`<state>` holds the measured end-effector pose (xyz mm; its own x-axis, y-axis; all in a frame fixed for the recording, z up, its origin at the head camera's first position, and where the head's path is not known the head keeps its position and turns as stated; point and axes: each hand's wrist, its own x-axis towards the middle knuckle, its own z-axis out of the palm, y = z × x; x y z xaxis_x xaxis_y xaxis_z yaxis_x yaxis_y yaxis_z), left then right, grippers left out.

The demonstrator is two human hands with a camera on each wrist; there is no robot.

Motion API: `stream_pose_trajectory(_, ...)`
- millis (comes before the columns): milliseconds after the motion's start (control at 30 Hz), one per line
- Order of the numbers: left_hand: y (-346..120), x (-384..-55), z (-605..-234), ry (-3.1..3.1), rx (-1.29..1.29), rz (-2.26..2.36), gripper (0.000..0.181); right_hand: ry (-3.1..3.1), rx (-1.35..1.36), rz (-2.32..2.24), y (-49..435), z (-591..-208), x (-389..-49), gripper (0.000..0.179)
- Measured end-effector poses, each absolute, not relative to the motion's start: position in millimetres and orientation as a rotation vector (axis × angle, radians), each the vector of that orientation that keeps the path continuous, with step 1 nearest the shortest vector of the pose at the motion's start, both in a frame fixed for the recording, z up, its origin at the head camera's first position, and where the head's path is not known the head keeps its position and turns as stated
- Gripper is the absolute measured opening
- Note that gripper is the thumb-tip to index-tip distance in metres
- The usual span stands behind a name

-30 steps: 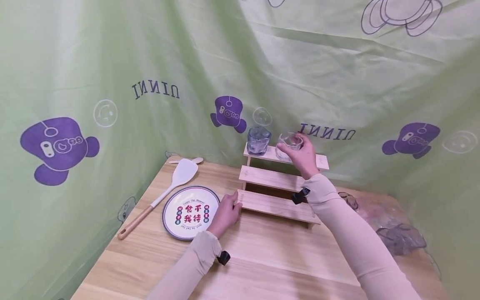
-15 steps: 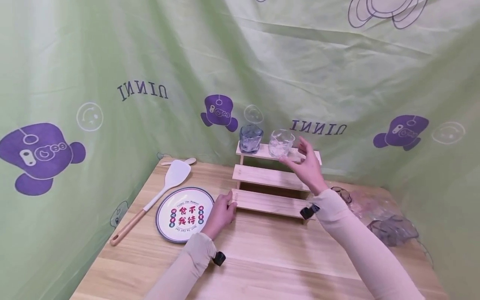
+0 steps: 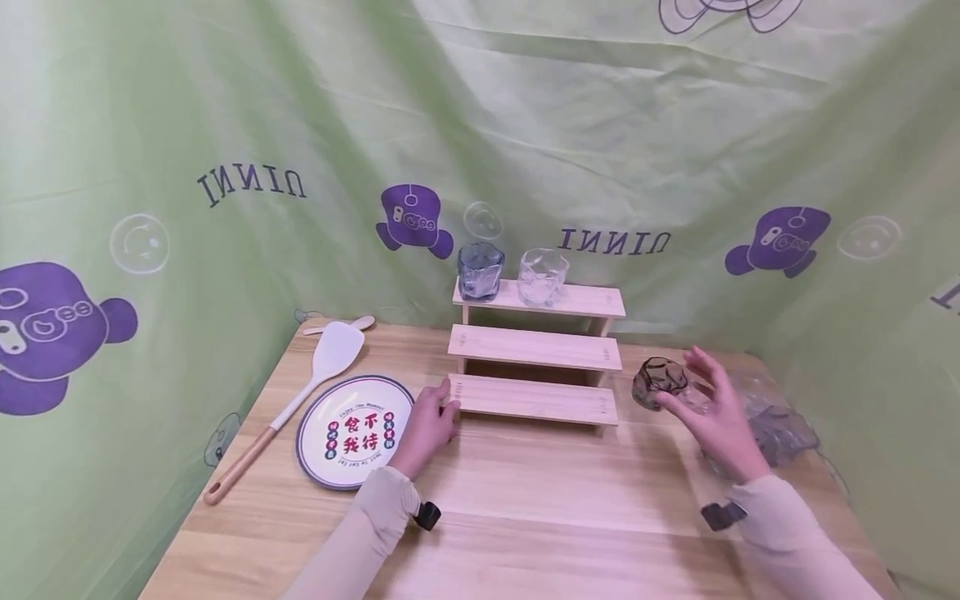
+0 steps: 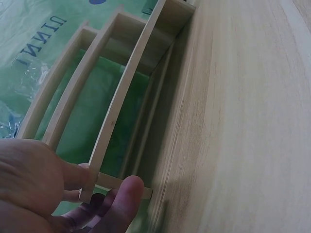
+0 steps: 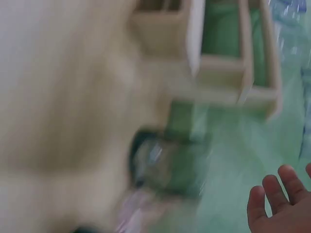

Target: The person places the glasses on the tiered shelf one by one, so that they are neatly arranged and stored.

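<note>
A three-step wooden rack (image 3: 536,348) stands at the back of the table. My left hand (image 3: 429,425) grips the left end of its lowest step; the left wrist view shows thumb and fingers around the plank end (image 4: 90,187). On the top step sit a blue-grey glass (image 3: 480,273) and, right of it, a clear glass (image 3: 542,277). My right hand (image 3: 722,421) is beside a brownish glass with dark edges (image 3: 658,383) on the table, fingers spread and holding nothing. In the right wrist view that glass is blurred, apart from the fingers.
Several more glasses, one greyish (image 3: 783,433), stand partly hidden behind my right hand. Left of the rack lies a printed plate (image 3: 356,475), beside a white spatula with a wooden handle (image 3: 337,350) and a small spoon (image 3: 362,323). A green curtain (image 3: 337,125) hangs close behind the table.
My right hand has let go of the clear glass on the top step and moved right and down to the brownish glass. The left hand has stayed on the rack.
</note>
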<state>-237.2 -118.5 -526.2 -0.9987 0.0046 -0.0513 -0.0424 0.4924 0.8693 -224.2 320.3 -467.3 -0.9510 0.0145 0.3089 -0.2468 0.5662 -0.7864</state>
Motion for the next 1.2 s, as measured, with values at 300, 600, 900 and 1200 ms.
stream_pose_trajectory(300, -119, -236, -522, 2.667, -0.047, 1.545, 0.059, -2.522, -0.017, 1.201, 382, -494, -179, 0.087)
stream_pose_trajectory(600, -119, -235, -520, 2.672, -0.05, 1.538, 0.059, -2.53, 0.001, 1.192, 388, -504, -171, 0.084)
stream_pose_trajectory(900, -116, -237, -520, 2.651, -0.071, 1.546, 0.059, -2.466, -0.048, 1.154, 384, -513, -170, 0.079)
stream_pose_trajectory(1200, -118, -237, -520, 2.66, -0.072, 1.53, 0.059, -2.493, -0.107, 1.187, 380, -510, -172, 0.079)
